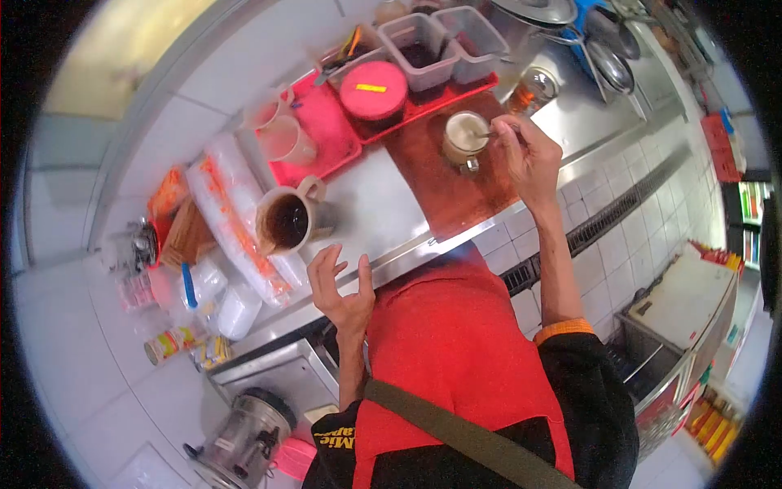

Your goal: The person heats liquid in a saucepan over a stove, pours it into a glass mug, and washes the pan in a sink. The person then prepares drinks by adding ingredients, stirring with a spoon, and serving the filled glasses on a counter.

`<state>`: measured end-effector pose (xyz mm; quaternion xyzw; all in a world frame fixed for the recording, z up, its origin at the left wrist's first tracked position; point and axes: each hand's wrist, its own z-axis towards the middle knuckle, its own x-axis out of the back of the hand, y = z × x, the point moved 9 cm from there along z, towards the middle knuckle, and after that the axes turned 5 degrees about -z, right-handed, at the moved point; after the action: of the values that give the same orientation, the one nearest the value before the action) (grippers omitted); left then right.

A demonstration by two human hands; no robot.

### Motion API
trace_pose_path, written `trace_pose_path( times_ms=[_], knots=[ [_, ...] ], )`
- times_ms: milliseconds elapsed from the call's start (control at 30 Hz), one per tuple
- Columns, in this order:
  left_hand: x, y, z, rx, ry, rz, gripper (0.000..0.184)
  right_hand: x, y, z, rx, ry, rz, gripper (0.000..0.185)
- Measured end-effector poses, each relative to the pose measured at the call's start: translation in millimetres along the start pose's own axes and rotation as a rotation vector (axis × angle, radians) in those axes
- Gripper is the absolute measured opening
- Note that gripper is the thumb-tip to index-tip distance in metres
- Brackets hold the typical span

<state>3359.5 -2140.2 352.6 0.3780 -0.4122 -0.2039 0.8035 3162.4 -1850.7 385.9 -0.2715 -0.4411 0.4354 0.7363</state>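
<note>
A glass mug [458, 153] with a pale, frothy drink stands on a reddish-brown mat [419, 179]. My right hand [531, 159] pinches the handle of a spoon [487, 134], whose other end is down in the drink. My left hand [344, 293] hangs with fingers apart and curved over the counter's front edge, holding nothing. Just beyond it is a cream-coloured pitcher [314, 216] with dark liquid inside. Behind the mug sits a glass [533, 91] with an amber-orange content.
A red tray [358, 140] at the back bears a pink-lidded tub [373, 88], plastic containers [423, 61] and a pale pink cup [289, 140]. Wrapped stacks of cups [232, 220] lie at the left. Metal lids [609, 67] stand at the back right. A clear-walled dispenser [244, 440] is lower left.
</note>
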Motion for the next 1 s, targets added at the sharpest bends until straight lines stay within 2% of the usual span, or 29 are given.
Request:
trace_pose_path(
  times_ms=[67,100,167,200,267,400,467,500,567,700,767,900,967,1000],
  knots=[
    [9.4,-7.7,-8.5,0.061,0.047,-0.005,0.041,-16.9,-0.1,-0.4,0.093,-0.071,-0.198,0.01],
    [13.1,-12.6,-13.1,0.088,0.066,-0.003,0.04,-23.7,5.3,-2.7,0.099,-0.093,-0.189,0.01],
    [19.8,-15.9,-18.4,0.105,0.088,0.023,0.039,-34.4,29.5,-5.6,-0.051,-0.143,-0.143,0.011],
    [22.3,-16.8,-19.8,0.106,0.098,0.039,0.038,-36.0,32.4,-3.7,-0.044,-0.161,-0.136,0.011],
    [26.6,-18.7,-21.4,0.124,0.119,0.047,0.038,-28.5,51.4,-2.4,-0.195,-0.08,0.044,0.012],
    [29.2,-19.0,-23.0,0.13,0.129,0.06,0.037,-22.4,56.5,3.0,-0.223,0.001,0.126,0.015],
    [28.6,-18.9,-22.8,0.139,0.129,0.057,0.036,-35.0,66.7,-0.5,-0.128,-0.161,-0.105,0.016],
    [28.0,-19.4,-22.3,0.144,0.128,0.053,0.035,-35.7,63.4,1.1,-0.124,-0.165,-0.103,0.016],
    [29.2,-20.9,-22.5,0.144,0.136,0.055,0.035,-33.5,65.2,0.3,-0.27,-0.14,0.169,0.017],
    [28.6,-24.6,-21.4,0.152,0.141,0.048,0.035,-24.8,67.8,1.7,-0.296,-0.032,0.17,0.018],
    [27.0,-24.1,-19.3,0.149,0.129,0.04,0.035,-36.9,77.7,0.4,-0.232,-0.204,0.076,0.021],
    [23.8,-25.0,-15.5,0.13,0.098,0.063,0.033,-19.3,76.2,6.0,-0.297,-0.118,0.205,0.024],
    [22.4,-24.1,-13.5,0.138,0.095,0.058,0.032,2.6,74.7,9.1,-0.338,0.059,0.247,0.023],
    [21.6,-24.3,-12.3,0.148,0.094,0.052,0.032,6.1,81.5,10.0,-0.338,0.065,0.249,0.023]
  ],
)
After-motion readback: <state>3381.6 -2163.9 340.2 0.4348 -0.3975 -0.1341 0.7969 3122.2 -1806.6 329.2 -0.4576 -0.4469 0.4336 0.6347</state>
